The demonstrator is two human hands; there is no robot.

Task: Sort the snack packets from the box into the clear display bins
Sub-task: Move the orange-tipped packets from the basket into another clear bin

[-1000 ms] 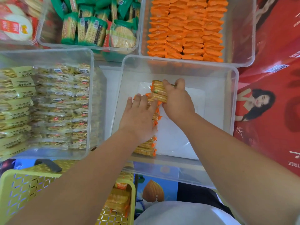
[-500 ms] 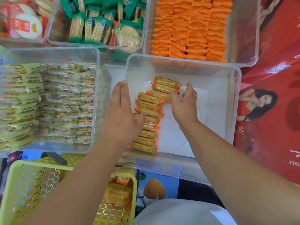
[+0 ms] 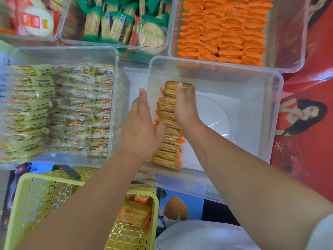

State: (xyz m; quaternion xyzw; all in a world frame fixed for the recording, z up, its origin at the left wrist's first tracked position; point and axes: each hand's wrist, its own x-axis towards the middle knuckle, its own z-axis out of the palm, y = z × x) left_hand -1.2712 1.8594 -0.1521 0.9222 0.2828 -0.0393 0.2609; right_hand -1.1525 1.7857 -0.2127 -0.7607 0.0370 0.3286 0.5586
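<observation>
Fingers (image 3: 143, 98) straight and together, touching a row of snack packets (image 3: 169, 150).
Left hand (image 3: 142, 127) and right hand (image 3: 185, 105) lie flat on each side of it, at the left of the clear bin (image 3: 216, 66).

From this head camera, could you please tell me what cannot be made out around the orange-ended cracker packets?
- Head view: the row of orange-ended cracker packets in the clear plastic bin is partly covered by the left hand and right hand; no count possible.
- Head view: the yellow perforated basket is crossed by the left forearm; its contents are mostly hidden.
- Head view: the red-and-white packets are blurred and cut by the top edge; print unreadable.
</observation>
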